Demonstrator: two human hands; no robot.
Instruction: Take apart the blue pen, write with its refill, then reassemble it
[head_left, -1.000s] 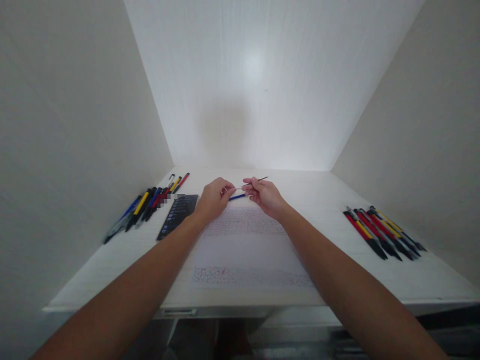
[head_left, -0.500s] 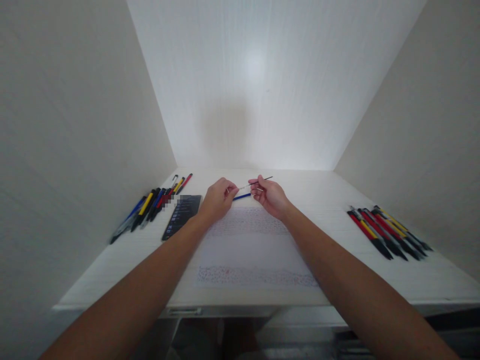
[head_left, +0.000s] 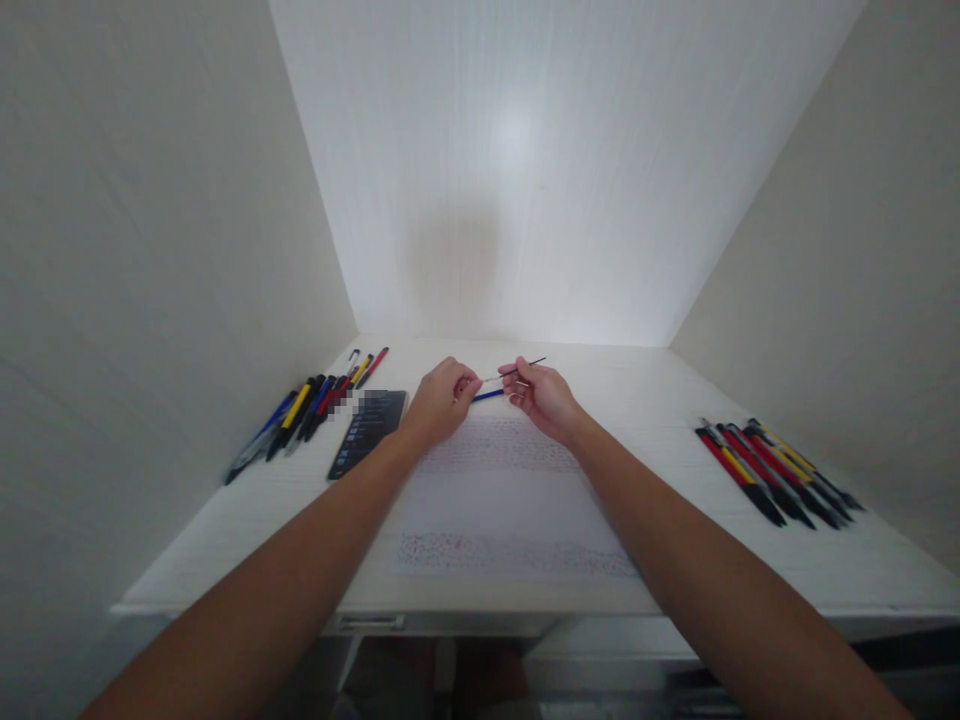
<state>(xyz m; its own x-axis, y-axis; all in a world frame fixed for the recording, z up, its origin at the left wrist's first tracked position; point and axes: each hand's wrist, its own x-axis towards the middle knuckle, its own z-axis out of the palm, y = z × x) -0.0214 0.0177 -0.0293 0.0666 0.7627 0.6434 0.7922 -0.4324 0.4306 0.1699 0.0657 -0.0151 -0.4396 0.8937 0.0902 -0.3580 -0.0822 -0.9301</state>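
Over the far edge of a marked sheet of paper point(head_left: 510, 500), my right hand point(head_left: 547, 400) pinches a thin dark pen refill point(head_left: 535, 361) between thumb and fingers. From that hand the refill's pale, slim end points left toward my left hand point(head_left: 442, 400). My left thumb and forefinger are pressed together at this end; a small spring-like piece point(head_left: 491, 379) shows there, too fine to be sure of. A blue pen barrel point(head_left: 488, 395) lies on the desk just below the refill, its ends partly hidden by my hands.
A dark phone point(head_left: 367, 432) lies left of the paper. Several red, yellow, blue and black pens point(head_left: 300, 410) sit along the left wall. Another group of pens point(head_left: 772, 472) lies at the right. White panels point(head_left: 517, 230) enclose the desk at the back and sides.
The view has shifted slightly. Both hands keep nearly the same pose, with the refill still between them.
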